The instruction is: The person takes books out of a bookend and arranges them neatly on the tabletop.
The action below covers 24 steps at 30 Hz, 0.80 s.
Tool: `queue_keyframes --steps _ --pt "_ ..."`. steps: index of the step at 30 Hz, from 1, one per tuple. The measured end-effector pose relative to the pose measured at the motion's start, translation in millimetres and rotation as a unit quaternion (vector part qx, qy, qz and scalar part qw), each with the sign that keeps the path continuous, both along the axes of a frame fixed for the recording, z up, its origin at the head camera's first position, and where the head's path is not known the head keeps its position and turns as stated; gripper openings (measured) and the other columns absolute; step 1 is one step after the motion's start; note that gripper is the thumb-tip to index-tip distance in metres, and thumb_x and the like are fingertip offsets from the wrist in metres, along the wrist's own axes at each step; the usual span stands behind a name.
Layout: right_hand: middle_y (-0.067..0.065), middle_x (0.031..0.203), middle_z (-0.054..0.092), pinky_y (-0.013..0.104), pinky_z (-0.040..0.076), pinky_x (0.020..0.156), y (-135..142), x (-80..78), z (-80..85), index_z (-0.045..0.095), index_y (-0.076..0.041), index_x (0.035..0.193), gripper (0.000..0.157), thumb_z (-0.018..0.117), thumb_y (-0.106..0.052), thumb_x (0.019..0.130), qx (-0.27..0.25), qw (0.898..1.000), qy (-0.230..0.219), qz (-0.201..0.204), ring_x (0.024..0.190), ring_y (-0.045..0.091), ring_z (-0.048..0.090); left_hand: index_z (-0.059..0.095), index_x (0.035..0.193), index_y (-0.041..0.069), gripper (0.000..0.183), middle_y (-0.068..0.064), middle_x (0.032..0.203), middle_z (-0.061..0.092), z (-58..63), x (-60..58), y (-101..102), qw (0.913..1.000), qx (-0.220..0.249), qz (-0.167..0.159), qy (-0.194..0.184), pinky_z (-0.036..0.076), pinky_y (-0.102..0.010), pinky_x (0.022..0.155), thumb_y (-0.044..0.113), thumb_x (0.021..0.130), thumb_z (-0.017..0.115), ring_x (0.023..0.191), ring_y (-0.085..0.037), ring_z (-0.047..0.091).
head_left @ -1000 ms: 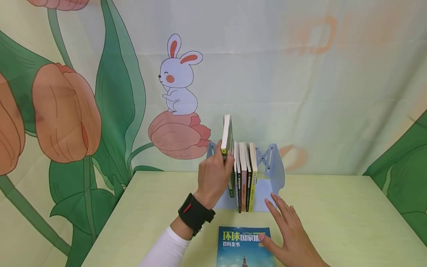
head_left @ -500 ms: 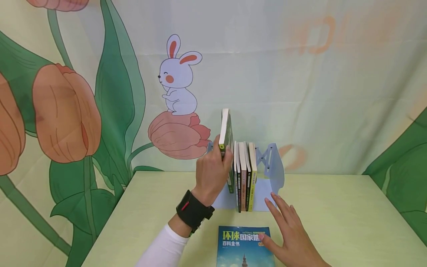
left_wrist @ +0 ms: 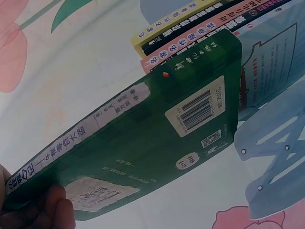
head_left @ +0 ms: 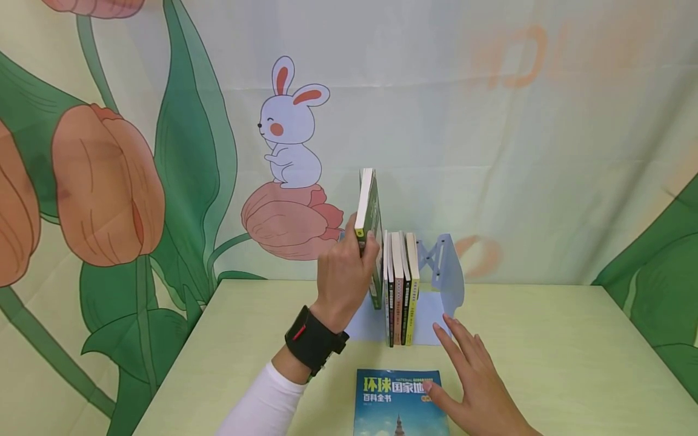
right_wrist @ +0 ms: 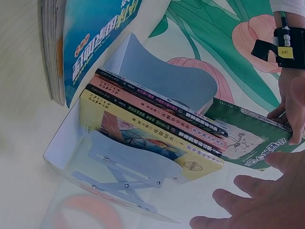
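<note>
My left hand (head_left: 346,281) grips a green book (left_wrist: 143,148) by its upper end, thumb on one side and fingers on the other. Upright and raised, the book is at the left of a row of several thin books (head_left: 402,303) in a light blue metal bookend (head_left: 449,275). The left wrist view shows its barcode side and spine. My right hand (head_left: 477,378) has its fingers spread and holds nothing. It overlaps the right edge of a thick blue book (head_left: 400,406) that lies flat in front of the row.
The books stand on a pale yellow-green table (head_left: 545,363). Behind it hangs a backdrop cloth (head_left: 436,121) printed with tulips and a rabbit. At the bookend's right side, a gap separates the yellow book (right_wrist: 190,167) from the end plate.
My left hand has lifted the green book upward and slightly to the left, its lower end rising along the row. The right hand has stayed in place.
</note>
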State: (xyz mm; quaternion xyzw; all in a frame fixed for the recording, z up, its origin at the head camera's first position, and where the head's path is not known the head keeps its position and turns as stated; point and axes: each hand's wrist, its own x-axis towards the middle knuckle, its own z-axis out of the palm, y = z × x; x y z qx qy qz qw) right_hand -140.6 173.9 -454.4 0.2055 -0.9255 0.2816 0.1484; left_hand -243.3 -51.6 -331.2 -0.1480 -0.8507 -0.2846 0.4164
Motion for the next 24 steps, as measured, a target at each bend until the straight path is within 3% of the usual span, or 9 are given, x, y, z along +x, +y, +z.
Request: queue_keyframes --steps 18,24 --pt "-0.004 0.164 0.018 0.060 0.014 0.119 -3.2 1.6 3.8 0.019 -0.038 0.156 0.087 0.068 -0.052 0.086 0.005 0.999 -0.030 -0.009 0.148 0.027 0.022 0.054 0.128 -0.005 0.038 -0.014 0.088 0.074 12.3 3.4 -4.7 0.9990 0.003 -0.007 0.043 0.028 -0.019 0.041 0.019 0.100 0.046 0.041 -0.010 0.039" --pt "-0.001 0.164 0.021 0.059 0.015 0.119 -2.7 1.3 1.1 0.021 -0.034 0.157 0.087 0.069 -0.046 0.086 -0.002 1.000 -0.002 -0.001 0.147 0.027 0.023 0.054 0.131 -0.005 0.039 -0.015 0.092 0.075 15.9 6.3 -7.3 0.9988 0.007 -0.010 0.047 0.030 -0.019 0.041 0.020 0.101 0.046 0.042 -0.011 0.040"
